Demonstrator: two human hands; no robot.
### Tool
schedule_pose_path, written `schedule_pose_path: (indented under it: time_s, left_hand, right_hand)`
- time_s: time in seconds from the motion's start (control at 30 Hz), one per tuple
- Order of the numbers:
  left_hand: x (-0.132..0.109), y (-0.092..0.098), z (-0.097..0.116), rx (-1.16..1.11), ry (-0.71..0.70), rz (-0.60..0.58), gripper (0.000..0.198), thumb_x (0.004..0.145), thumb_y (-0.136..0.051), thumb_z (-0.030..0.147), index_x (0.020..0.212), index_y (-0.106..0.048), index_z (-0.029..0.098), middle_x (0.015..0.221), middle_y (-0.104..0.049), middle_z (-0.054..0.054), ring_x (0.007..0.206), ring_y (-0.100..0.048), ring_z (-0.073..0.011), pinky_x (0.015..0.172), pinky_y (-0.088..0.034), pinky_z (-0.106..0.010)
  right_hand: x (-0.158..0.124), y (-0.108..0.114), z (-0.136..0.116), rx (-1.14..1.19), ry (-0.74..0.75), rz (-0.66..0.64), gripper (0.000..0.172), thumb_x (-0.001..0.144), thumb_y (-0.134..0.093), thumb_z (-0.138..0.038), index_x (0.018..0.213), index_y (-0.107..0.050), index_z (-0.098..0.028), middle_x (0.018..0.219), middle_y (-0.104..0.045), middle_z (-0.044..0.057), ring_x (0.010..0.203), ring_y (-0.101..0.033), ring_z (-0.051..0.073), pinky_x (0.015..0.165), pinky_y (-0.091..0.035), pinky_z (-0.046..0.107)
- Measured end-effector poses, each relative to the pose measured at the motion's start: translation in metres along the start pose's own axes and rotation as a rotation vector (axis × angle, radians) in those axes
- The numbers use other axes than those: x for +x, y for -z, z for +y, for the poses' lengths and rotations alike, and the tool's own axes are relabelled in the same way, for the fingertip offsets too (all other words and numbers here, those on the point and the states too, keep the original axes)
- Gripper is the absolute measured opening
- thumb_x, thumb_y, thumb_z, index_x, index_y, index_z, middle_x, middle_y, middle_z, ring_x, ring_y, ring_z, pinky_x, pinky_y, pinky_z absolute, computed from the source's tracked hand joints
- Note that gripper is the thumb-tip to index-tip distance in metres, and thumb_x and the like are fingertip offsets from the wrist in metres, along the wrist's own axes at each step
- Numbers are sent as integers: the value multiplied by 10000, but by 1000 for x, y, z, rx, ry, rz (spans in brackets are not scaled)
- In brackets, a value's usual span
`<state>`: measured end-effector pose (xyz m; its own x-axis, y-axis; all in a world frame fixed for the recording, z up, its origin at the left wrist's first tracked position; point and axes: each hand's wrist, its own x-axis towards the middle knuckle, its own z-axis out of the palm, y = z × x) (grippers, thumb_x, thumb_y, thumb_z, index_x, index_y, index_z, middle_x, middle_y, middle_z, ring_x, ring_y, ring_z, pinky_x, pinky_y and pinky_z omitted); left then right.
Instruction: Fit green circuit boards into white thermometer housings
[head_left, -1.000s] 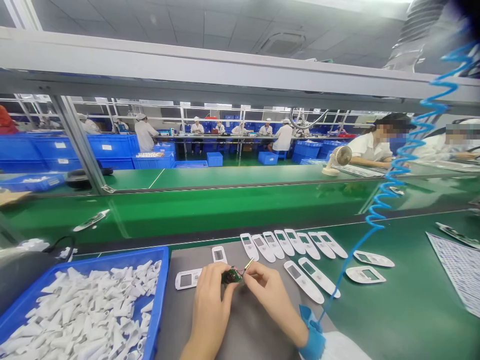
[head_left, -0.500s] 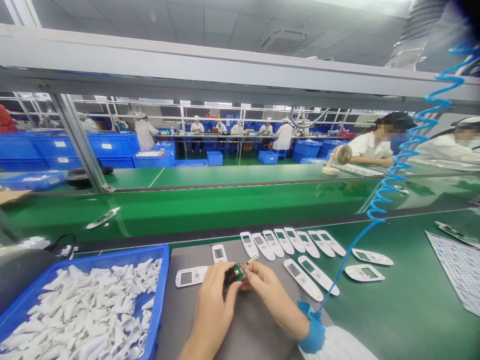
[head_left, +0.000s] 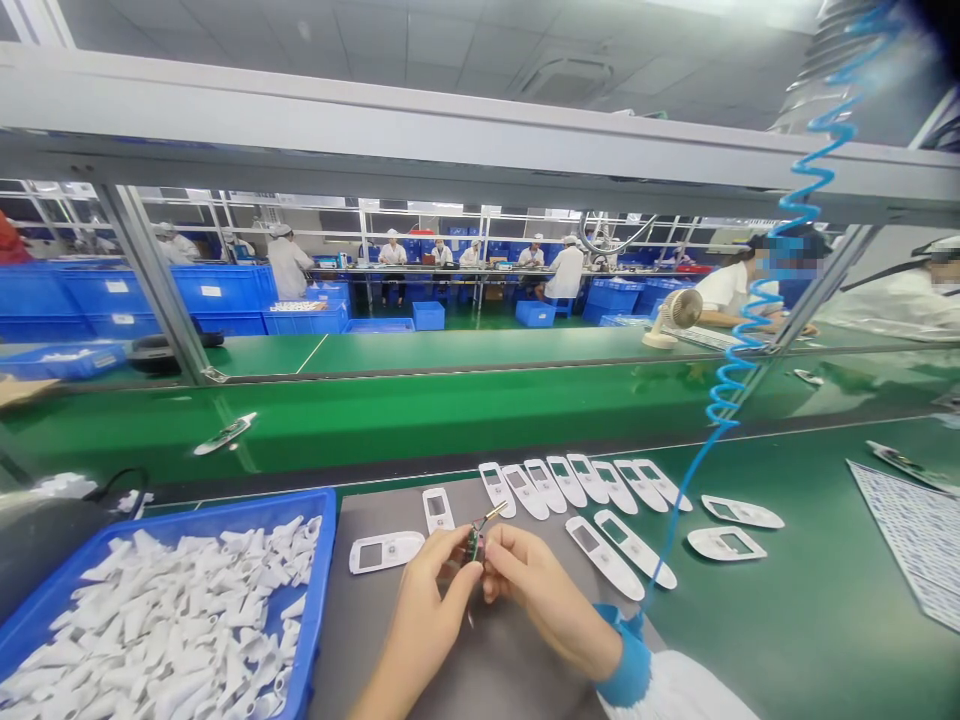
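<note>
Green circuit board [head_left: 474,545] sits clamped between the fingertips of your left hand [head_left: 420,612] and right hand [head_left: 544,598], above a grey work mat [head_left: 487,680].

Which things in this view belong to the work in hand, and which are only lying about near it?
In the work: green circuit board, held by the left hand and right hand; white plastic casings.

Lying about: grey mat; blue tray of white plastic pieces; printed sheet; desk fan.
</note>
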<state>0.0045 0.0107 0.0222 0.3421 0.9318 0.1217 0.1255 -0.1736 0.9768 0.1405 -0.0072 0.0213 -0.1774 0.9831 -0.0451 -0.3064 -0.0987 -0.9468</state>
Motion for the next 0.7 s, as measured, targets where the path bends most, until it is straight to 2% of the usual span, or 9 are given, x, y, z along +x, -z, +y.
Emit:
schedule_pose_path:
  time_s: [0.1, 0.2, 0.3, 0.37, 0.43, 0.5, 0.6, 0.7]
  left_hand:
    - [0, 2, 6, -117, 95, -51, 299, 704, -527, 265, 983, -593, 177, 916, -619, -67, 772, -550, -178, 666, -429, -269]
    - [-1, 3, 11, -357, 173, -98, 342, 700, -553, 342, 995, -593, 176, 849, -632, -58, 667, -548, -150, 585, -414, -236]
    - [-1, 3, 12, -690, 262, -109, 336, 690, -581, 364, 976, -600, 189, 864, -627, -56, 738, -559, -157, 636, -420, -237]
    - [0, 6, 12, -896, 293, -54, 306, 685, -596, 352, 946, -610, 193, 916, -612, -56, 776, -557, -158, 657, -426, -245]
    - [2, 11, 11, -1016, 278, 57, 278, 687, -596, 352, 913, -617, 193, 919, -605, -46, 762, -556, -145, 668, -432, -256]
    - [5, 18, 10, -1023, 262, 174, 272, 676, -605, 359, 896, -615, 198, 883, -611, -29, 720, -558, -128, 663, -436, -259]
    - [7, 25, 10, -958, 257, 255, 285, 655, -625, 350, 892, -605, 194, 878, -614, -22, 696, -561, -111, 632, -432, -232]
    - [6, 27, 11, -976, 275, 267, 264, 671, -609, 341, 878, -598, 178, 837, -614, -22, 666, -558, -97, 584, -426, -206]
  right_hand:
    - [-1, 1, -2, 116, -31, -89, 260, 753, -531, -375, 631, -433, -167, 547, -432, -39, 499, -387, 74, 516, -326, 208]
    - [-3, 0, -3, 212, -54, -125, 252, 747, -534, -364, 625, -421, -175, 564, -384, -40, 495, -335, 70, 501, -308, 202]
    - [-6, 2, -5, 274, -57, -91, 246, 729, -532, -371, 620, -408, -189, 615, -338, -38, 478, -283, 68, 466, -302, 200]
    - [-5, 8, -8, 250, 12, -16, 237, 737, -490, -402, 640, -402, -204, 646, -350, -30, 481, -302, 77, 449, -310, 204]
    - [0, 17, -13, 83, 113, 82, 233, 764, -421, -429, 670, -403, -217, 662, -393, -17, 509, -371, 97, 461, -342, 222]
    - [13, 26, -17, -334, 199, 178, 246, 795, -354, -425, 686, -415, -213, 640, -445, -4, 536, -444, 123, 489, -383, 247]
    - [47, 31, -18, -955, 292, 293, 231, 812, -342, -368, 708, -449, -191, 652, -518, 25, 602, -510, 156, 579, -414, 284]
    - [88, 24, -9, -1162, 345, 344, 153, 800, -389, -279, 740, -488, -179, 797, -552, 66, 742, -512, 186, 713, -375, 322]
